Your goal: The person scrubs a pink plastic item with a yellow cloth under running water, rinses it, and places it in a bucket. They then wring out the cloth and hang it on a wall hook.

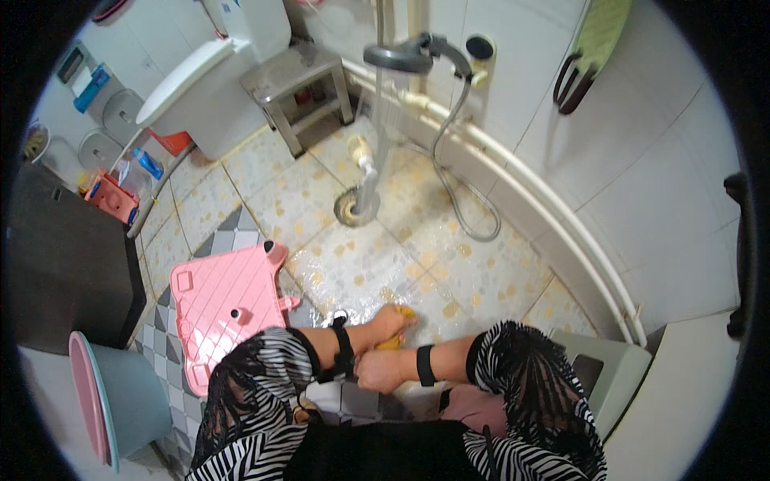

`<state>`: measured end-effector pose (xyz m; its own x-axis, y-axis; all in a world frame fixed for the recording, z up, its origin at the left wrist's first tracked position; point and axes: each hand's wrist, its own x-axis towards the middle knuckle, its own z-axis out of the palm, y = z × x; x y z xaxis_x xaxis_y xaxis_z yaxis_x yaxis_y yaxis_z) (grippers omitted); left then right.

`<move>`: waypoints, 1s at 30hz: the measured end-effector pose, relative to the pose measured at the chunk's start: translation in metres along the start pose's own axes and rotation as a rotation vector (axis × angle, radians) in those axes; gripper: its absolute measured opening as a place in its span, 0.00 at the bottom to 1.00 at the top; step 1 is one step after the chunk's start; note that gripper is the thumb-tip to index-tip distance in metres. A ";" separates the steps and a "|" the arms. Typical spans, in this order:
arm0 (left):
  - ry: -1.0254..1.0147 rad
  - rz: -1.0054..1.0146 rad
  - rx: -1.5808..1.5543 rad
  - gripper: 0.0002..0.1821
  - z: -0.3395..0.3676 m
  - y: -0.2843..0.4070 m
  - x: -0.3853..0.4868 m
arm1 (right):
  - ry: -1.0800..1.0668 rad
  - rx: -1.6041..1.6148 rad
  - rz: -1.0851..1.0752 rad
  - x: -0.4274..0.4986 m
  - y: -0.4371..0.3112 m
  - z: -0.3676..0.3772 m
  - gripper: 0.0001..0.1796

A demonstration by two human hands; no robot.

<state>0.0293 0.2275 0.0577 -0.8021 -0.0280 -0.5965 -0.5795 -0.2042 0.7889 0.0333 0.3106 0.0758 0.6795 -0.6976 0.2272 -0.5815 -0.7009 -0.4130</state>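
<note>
My left hand (390, 323) is curled around a small yellow object (392, 343), low over the wet tiled floor (355, 273). The object is mostly hidden, so I cannot tell what it is. Right beside it, my right hand (380, 370) is curled close to the yellow object's near side; its fingers are hidden and its grip is unclear. Both wrists have black bands. A pink plastic shelf panel (225, 300) with a diagonal grid pattern and tube sockets lies left of my hands.
Water falls from a shower head (398, 58) toward a floor drain (356, 206); its hose (448, 180) loops on the floor. A metal stool (295, 72) stands by the toilet (186, 78). White pipes (511, 153) follow the right wall. Blue and pink basins (129, 397) lean at left.
</note>
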 end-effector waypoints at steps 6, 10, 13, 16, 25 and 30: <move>-0.073 0.050 -0.664 0.09 -0.051 0.059 -0.051 | 0.255 -0.097 -0.001 -0.003 0.010 -0.106 0.05; -0.177 0.326 -0.741 0.14 -0.085 0.099 -0.101 | 0.689 0.006 0.409 0.010 0.030 -0.192 0.15; 0.088 0.372 -0.757 0.15 -0.102 0.129 -0.138 | 0.675 0.018 0.504 0.032 0.034 -0.240 0.24; 0.210 0.444 -0.705 0.16 -0.102 0.144 -0.190 | 0.612 0.638 0.707 0.046 0.027 -0.260 0.24; -0.233 0.271 -0.165 0.24 -0.095 0.114 -0.225 | 0.451 1.967 1.148 0.034 0.000 -0.219 0.21; -0.287 0.295 -0.076 0.28 -0.086 0.106 -0.228 | 0.429 2.301 1.160 0.018 -0.037 -0.243 0.31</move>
<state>0.1635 0.1277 0.2644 -0.9460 0.1754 -0.2725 -0.3150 -0.3002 0.9004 -0.0416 0.2878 0.3093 0.3971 -0.6567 -0.6411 0.7634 0.6241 -0.1664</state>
